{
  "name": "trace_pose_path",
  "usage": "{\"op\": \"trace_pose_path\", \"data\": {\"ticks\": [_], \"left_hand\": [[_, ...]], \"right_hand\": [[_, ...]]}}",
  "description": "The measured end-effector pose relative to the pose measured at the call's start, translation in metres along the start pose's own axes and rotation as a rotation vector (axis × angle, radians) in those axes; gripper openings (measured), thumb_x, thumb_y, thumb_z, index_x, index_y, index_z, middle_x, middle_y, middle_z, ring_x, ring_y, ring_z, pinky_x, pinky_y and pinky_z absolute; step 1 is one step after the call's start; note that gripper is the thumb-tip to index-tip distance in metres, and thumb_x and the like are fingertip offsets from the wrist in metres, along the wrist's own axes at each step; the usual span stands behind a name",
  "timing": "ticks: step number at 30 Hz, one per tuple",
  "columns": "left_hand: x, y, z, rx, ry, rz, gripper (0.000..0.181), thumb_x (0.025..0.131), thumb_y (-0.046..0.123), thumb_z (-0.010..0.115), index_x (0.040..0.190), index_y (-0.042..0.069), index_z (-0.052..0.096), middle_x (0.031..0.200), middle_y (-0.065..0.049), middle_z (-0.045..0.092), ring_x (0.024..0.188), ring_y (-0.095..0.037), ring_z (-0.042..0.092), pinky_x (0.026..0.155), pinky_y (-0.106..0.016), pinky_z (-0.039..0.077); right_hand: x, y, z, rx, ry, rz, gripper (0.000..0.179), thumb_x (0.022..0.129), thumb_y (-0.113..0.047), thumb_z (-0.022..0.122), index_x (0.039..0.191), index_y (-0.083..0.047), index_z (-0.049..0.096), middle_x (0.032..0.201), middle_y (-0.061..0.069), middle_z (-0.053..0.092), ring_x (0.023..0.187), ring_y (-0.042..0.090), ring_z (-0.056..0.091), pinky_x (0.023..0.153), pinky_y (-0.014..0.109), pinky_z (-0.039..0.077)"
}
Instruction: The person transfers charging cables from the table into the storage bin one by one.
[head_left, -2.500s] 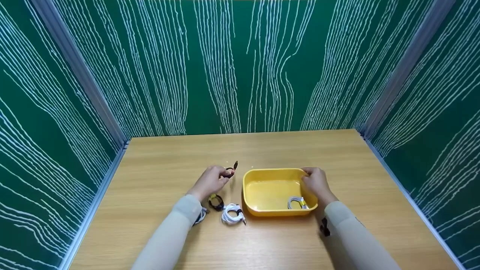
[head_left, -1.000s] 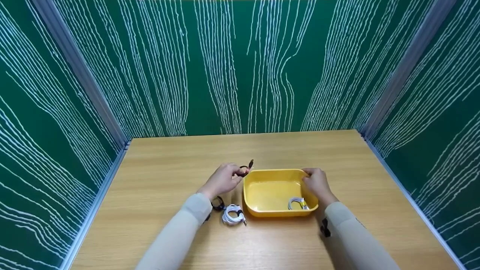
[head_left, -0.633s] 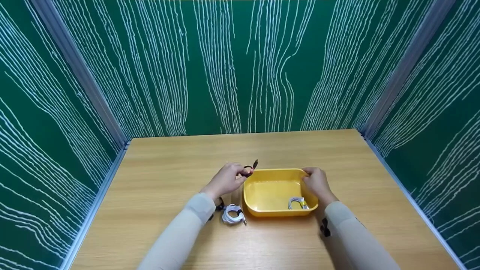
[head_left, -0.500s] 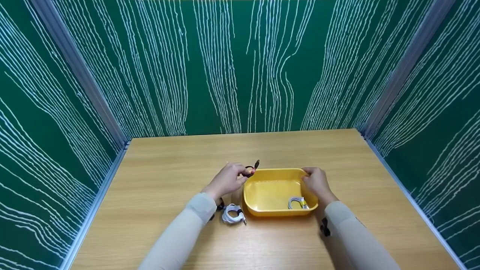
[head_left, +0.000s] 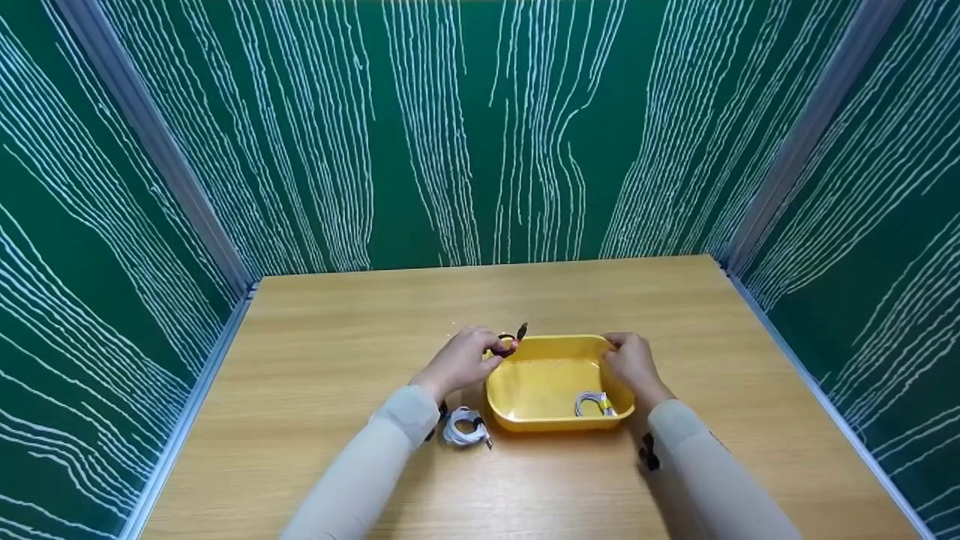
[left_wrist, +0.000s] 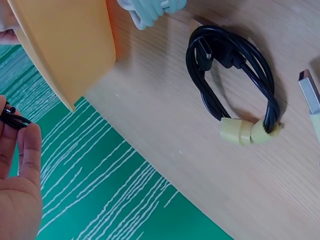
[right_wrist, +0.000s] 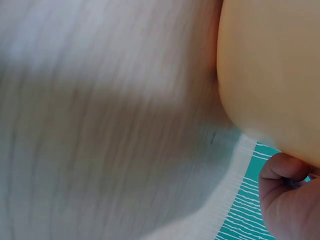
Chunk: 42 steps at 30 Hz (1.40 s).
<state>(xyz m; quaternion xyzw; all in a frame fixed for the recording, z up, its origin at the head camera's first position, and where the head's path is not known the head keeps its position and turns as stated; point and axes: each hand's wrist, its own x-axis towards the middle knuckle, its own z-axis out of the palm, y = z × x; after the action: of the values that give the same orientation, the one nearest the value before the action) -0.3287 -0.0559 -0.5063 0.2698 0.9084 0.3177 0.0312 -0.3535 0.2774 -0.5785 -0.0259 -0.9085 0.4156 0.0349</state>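
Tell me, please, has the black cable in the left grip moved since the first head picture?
Yes. Against the green wall, the black cable has moved right with the left grip, now appearing at the back left corner of the yellow container.

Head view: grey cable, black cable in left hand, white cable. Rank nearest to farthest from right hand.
1. Grey cable: in yellow bin, right end.
2. Black cable: in left hand, by bin's far-left corner.
3. White cable: on table, left of bin.
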Motion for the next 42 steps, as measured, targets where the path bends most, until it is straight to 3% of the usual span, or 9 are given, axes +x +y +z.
{"op": "trace_pose_path", "data": {"ticks": [9,15,19,30,36,42], "left_hand": [[0.004,0.005,0.005,0.035,-0.026,0.01,0.02,0.105,0.015,0.073,0.122,0.012,0.082,0.118,-0.002,0.075,0.118,-0.021,0.064,0.113,-0.038,0.055],[0.004,0.011,0.008,-0.019,-0.057,-0.04,0.022,0.105,0.015,0.073,0.125,0.012,0.081,0.12,-0.003,0.072,0.12,-0.026,0.065,0.112,-0.037,0.057],[0.005,0.013,0.01,0.002,-0.066,-0.039,0.022,0.105,0.016,0.073,0.125,0.012,0.081,0.121,-0.003,0.072,0.119,-0.023,0.063,0.113,-0.036,0.056],[0.008,0.013,0.015,0.085,-0.101,0.012,0.019,0.106,0.016,0.071,0.121,0.012,0.082,0.119,-0.003,0.073,0.118,-0.021,0.063,0.112,-0.035,0.055],[0.011,0.014,0.015,0.137,-0.119,0.056,0.018,0.105,0.015,0.073,0.118,0.012,0.084,0.111,0.0,0.075,0.109,-0.019,0.061,0.105,-0.032,0.056],[0.015,0.016,0.015,0.17,-0.134,0.07,0.019,0.104,0.012,0.072,0.118,0.011,0.084,0.113,-0.002,0.077,0.109,-0.02,0.061,0.105,-0.036,0.055]], "right_hand": [[-0.002,-0.001,0.0,0.009,-0.016,-0.005,0.036,0.098,0.01,0.058,0.132,0.013,0.07,0.128,0.035,0.072,0.119,0.048,0.071,0.1,0.054,0.061],[-0.001,0.002,0.001,0.007,0.004,-0.014,0.034,0.096,0.01,0.058,0.125,0.01,0.075,0.122,0.032,0.075,0.111,0.043,0.073,0.095,0.05,0.061],[-0.001,0.003,0.001,0.013,0.012,-0.022,0.034,0.094,0.01,0.058,0.123,0.009,0.076,0.12,0.031,0.076,0.108,0.04,0.073,0.091,0.045,0.061],[0.0,0.001,0.0,0.021,0.007,-0.018,0.035,0.094,0.01,0.057,0.123,0.009,0.076,0.12,0.03,0.077,0.108,0.038,0.073,0.089,0.042,0.061],[-0.001,0.0,0.0,-0.001,-0.002,-0.015,0.032,0.097,0.008,0.058,0.123,0.008,0.077,0.118,0.029,0.077,0.105,0.036,0.073,0.088,0.042,0.061],[-0.001,-0.001,-0.001,0.001,-0.017,0.023,0.032,0.099,0.008,0.058,0.125,0.007,0.076,0.12,0.028,0.077,0.106,0.034,0.071,0.09,0.042,0.06]]}}
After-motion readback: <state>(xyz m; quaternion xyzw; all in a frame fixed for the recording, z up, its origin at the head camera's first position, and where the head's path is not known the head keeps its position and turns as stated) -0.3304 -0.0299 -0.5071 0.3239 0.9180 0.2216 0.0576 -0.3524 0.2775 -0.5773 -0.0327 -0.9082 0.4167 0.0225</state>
